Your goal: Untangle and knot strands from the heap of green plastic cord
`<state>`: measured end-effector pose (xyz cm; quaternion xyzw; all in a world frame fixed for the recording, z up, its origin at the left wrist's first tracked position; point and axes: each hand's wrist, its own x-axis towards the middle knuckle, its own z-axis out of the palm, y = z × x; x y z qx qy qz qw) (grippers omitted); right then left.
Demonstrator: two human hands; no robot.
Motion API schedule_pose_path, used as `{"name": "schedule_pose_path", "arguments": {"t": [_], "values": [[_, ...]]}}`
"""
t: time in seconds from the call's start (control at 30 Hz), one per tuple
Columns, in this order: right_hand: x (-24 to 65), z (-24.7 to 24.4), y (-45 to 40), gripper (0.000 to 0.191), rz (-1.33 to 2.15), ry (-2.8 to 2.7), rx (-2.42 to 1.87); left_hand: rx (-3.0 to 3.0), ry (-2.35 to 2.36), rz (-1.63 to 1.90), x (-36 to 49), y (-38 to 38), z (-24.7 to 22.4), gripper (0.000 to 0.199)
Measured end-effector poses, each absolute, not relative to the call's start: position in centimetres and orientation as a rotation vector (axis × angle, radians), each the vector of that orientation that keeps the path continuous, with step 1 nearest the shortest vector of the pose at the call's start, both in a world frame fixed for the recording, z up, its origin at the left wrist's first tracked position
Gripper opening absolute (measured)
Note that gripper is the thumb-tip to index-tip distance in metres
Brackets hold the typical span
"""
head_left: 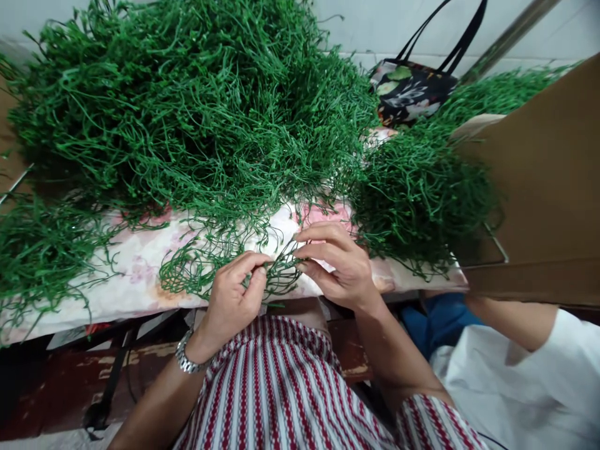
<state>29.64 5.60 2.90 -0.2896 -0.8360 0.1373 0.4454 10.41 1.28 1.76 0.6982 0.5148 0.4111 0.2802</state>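
Left hand (234,294) and right hand (344,265) at a small bunch of green stems (282,273)

The small bunch lies between the hands, above the near edge of the flower-patterned worktop (135,275); the left thumb and forefinger pinch it, the other left fingers curled; the right fingers are bent and slightly parted about its other side, and whether they grip cannot be told; a metal watch (186,353) encircles the left wrist; behind the hands rises a large heap (201,106) of like stems, with a smaller heap (412,194) at right and a loose pile (42,250) at left; a dark floral bag (412,90) stands beyond the smaller heap; brown cardboard (539,169) borders it; below shows another person's white sleeve (576,347).
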Motion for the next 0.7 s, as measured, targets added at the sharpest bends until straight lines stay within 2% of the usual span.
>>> {"name": "schedule_pose_path", "arguments": {"t": [0.17, 0.33, 0.43, 0.57, 0.7], "values": [[29.5, 2.8, 5.7, 0.009, 0.367, -2.079, -0.676, 1.887, 1.259, 1.228, 10.7, 1.2, 2.6, 0.023], [29.0, 2.8, 5.5, 0.010, 0.394, -2.133, -0.681, 1.925, 1.220, 1.123, 11.1, 1.3, 2.5, 0.014], [28.6, 2.6, 5.3, 0.013, 0.474, -2.128, -0.669, 1.757, 1.170, 1.179, 11.3, 1.4, 2.0, 0.008], [28.1, 1.8, 5.4, 0.017, 0.643, -2.101, -0.654, 1.691, 1.196, 1.202, 11.1, 1.4, 1.7, 0.009], [27.8, 1.1, 5.4, 0.013, 0.717, -2.060, -0.641, 1.653, 1.188, 1.136, 10.8, 1.2, 1.8, 0.011]]}}
